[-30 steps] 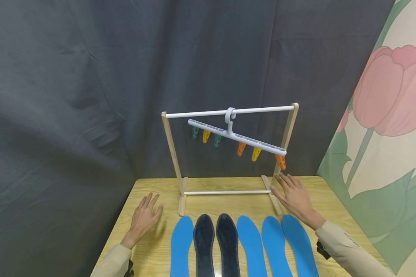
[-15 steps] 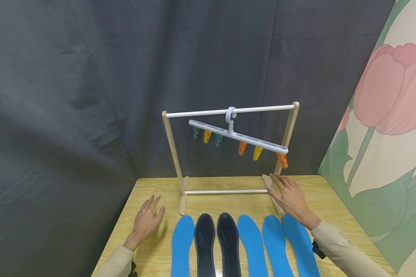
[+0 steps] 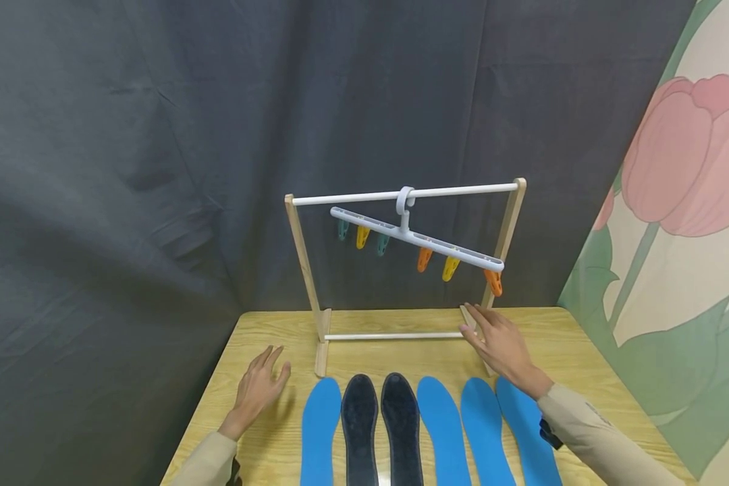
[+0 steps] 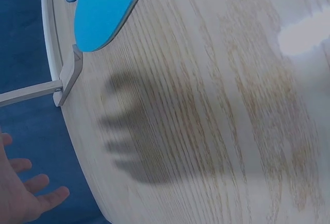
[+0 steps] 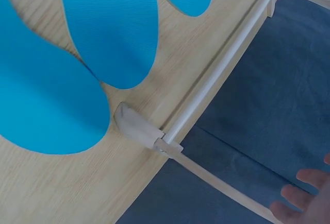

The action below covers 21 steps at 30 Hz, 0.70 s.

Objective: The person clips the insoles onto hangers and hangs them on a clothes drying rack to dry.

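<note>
My left hand [image 3: 258,385] hovers over the table's left side, fingers spread and relaxed, holding nothing; the left wrist view shows its shadow on the wood. On the other side, my right hand [image 3: 503,345] is held out, fingers extended, overlapping the right foot of the drying rack [image 3: 304,263] in the head view. From the rack's top bar hangs a pale clip hanger [image 3: 437,248], tilted lower on the right, with green, yellow and orange clips [image 3: 451,268]. In a row before the rack lie two black insoles [image 3: 360,418] between blue insoles [image 3: 320,418]. Their near ends are cut off.
The wooden table [image 3: 255,466] ends at a dark curtain [image 3: 176,169] behind the rack. A wall with painted tulips [image 3: 668,162] borders the right. The rack's white lower bar [image 3: 395,336] runs low behind the insoles.
My right hand has moved left, in front of the rack's right foot. My left hand has shifted slightly to the right. The insoles stay in place.
</note>
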Motion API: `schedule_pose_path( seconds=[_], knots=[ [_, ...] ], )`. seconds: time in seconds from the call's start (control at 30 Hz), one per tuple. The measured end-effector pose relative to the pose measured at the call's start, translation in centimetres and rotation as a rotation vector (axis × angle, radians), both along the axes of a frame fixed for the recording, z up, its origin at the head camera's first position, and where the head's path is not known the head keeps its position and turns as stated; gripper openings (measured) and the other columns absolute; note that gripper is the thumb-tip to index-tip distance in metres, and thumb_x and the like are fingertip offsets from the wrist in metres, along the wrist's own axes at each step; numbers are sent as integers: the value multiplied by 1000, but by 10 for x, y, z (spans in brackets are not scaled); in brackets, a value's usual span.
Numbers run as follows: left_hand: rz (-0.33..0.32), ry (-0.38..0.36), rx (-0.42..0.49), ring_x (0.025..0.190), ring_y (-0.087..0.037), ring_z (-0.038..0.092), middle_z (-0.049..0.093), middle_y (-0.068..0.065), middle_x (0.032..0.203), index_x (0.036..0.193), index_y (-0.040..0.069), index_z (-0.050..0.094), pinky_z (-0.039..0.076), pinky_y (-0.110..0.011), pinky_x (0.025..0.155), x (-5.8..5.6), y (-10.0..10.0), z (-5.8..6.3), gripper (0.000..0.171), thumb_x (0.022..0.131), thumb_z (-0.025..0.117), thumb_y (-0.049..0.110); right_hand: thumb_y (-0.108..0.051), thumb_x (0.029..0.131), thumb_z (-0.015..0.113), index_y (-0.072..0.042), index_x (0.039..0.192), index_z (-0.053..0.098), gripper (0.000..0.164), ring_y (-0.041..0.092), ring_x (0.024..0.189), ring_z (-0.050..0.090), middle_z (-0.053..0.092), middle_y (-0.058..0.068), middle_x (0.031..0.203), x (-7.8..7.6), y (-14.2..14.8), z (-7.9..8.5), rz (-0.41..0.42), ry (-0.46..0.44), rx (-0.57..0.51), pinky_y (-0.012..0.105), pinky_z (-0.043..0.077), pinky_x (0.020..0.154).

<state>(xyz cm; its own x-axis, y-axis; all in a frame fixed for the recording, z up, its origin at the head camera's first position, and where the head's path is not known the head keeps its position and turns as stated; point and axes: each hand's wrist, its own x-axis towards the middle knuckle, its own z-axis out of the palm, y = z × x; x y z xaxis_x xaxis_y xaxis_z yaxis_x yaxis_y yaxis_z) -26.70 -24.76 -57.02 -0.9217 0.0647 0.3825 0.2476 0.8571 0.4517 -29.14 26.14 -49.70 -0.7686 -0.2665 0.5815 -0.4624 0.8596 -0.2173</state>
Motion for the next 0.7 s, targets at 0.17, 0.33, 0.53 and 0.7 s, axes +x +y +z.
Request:
schedule_pose_path(
  seconds=[0.17, 0.33, 0.53, 0.7],
  knots=[
    [3, -28, 6, 126, -52, 45, 45, -27, 145, 142, 6, 53, 43, -69, 95, 0, 2, 2, 51, 101, 56, 36, -37, 100, 57, -2, 142, 52, 55, 48, 114, 57, 57, 26, 133, -2, -6, 2, 3, -33, -4, 64, 46, 94],
    [10, -33, -4, 126, -52, 45, 46, -27, 144, 142, 6, 54, 44, -68, 95, -2, 3, 4, 51, 101, 56, 36, -39, 101, 55, -3, 144, 50, 56, 48, 115, 57, 57, 24, 134, -3, -13, 5, 4, -65, -11, 64, 48, 92],
    [10, -27, -10, 123, -53, 47, 48, -28, 142, 139, 4, 56, 46, -67, 93, -1, 4, 3, 50, 100, 56, 35, -39, 101, 56, -3, 144, 50, 56, 46, 116, 57, 57, 24, 134, -4, -21, 6, 8, -64, -19, 63, 47, 95],
    [9, -22, 6, 121, -53, 49, 49, -27, 140, 138, 4, 57, 47, -68, 89, 2, 5, 1, 49, 100, 57, 34, -38, 101, 55, -3, 144, 50, 56, 45, 117, 57, 57, 23, 135, -5, -28, 8, 21, -57, -37, 61, 46, 96]
  ],
)
